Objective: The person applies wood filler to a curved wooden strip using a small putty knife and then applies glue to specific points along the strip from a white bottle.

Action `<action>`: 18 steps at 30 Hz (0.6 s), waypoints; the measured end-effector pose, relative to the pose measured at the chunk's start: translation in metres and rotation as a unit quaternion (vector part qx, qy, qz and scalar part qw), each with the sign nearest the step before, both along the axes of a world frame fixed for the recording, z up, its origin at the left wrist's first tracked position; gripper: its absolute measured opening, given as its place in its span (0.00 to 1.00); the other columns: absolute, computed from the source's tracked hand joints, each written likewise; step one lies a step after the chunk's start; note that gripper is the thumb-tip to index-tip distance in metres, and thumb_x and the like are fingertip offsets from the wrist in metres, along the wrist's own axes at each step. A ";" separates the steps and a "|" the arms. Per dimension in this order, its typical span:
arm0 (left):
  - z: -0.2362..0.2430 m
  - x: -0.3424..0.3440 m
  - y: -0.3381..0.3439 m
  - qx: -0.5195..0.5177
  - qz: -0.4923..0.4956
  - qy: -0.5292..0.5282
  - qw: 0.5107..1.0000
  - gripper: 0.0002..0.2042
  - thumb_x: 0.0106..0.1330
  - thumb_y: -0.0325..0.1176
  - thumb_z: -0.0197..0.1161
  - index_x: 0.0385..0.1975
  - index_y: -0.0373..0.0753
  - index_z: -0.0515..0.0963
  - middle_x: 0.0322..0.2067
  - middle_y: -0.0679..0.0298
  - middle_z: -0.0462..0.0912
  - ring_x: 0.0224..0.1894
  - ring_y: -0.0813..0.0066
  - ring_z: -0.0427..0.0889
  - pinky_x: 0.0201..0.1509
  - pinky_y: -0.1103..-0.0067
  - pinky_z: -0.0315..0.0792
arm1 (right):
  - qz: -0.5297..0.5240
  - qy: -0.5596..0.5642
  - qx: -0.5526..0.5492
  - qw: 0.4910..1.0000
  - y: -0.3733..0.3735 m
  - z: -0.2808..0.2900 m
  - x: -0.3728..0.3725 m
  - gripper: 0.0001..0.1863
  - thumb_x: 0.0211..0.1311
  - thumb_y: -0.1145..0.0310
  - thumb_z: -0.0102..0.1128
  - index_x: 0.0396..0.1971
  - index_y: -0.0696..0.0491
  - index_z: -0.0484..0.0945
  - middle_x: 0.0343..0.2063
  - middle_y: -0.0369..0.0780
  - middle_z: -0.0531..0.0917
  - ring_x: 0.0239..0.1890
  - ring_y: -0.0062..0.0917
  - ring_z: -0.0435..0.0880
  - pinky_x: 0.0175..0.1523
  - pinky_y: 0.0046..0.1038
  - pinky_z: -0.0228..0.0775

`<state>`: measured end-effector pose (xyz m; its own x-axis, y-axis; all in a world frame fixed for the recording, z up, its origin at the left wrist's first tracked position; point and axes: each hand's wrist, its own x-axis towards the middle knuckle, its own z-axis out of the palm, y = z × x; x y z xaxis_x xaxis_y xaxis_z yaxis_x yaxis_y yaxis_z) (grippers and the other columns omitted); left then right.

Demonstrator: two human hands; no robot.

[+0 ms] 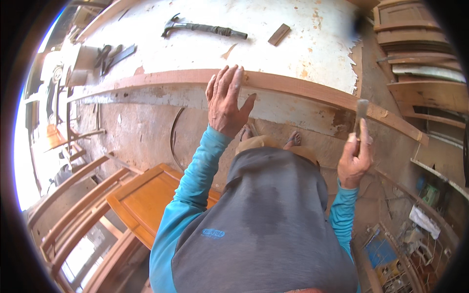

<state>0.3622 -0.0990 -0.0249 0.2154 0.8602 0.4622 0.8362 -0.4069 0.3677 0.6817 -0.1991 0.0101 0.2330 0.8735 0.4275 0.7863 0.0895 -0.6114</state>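
Above brown floor (146, 127), a beam (303, 87) edges the stained tabletop (288, 59).

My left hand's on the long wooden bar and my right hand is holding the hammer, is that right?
Not quite: the head view shows the right hand holding a flat-bladed tool; the hammer lies on the white tabletop. The left hand is on the long wooden bar.

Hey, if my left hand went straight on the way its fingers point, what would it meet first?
Your left hand would probably meet the hammer's handle, lying ahead on the white tabletop, though hand height is hard to judge here.
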 end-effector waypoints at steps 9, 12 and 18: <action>0.000 -0.033 0.012 -0.048 -0.124 0.020 0.991 0.36 0.59 0.35 0.74 0.70 0.56 0.73 0.72 0.59 0.68 0.76 0.55 0.63 0.79 0.58 0.53 | 0.064 0.033 -0.021 0.997 0.027 0.002 -0.135 0.27 0.66 0.81 0.58 0.67 0.57 0.77 0.31 0.42 0.78 0.29 0.28 0.79 0.34 0.33 0.75; 0.007 -0.034 0.015 -0.073 -0.120 0.018 0.990 0.36 0.58 0.36 0.75 0.71 0.58 0.73 0.73 0.60 0.66 0.76 0.57 0.62 0.79 0.59 0.51 | 0.047 0.059 -0.045 0.996 0.033 0.002 -0.157 0.26 0.67 0.80 0.59 0.65 0.57 0.78 0.35 0.43 0.82 0.29 0.26 0.79 0.35 0.30 0.74; -0.004 -0.049 0.020 -0.071 -0.168 -0.013 0.983 0.36 0.59 0.38 0.75 0.71 0.60 0.72 0.74 0.61 0.66 0.76 0.57 0.62 0.78 0.58 0.50 | 0.030 0.067 -0.062 0.995 0.031 0.000 -0.169 0.24 0.68 0.78 0.58 0.65 0.57 0.79 0.38 0.44 0.84 0.28 0.24 0.79 0.35 0.29 0.74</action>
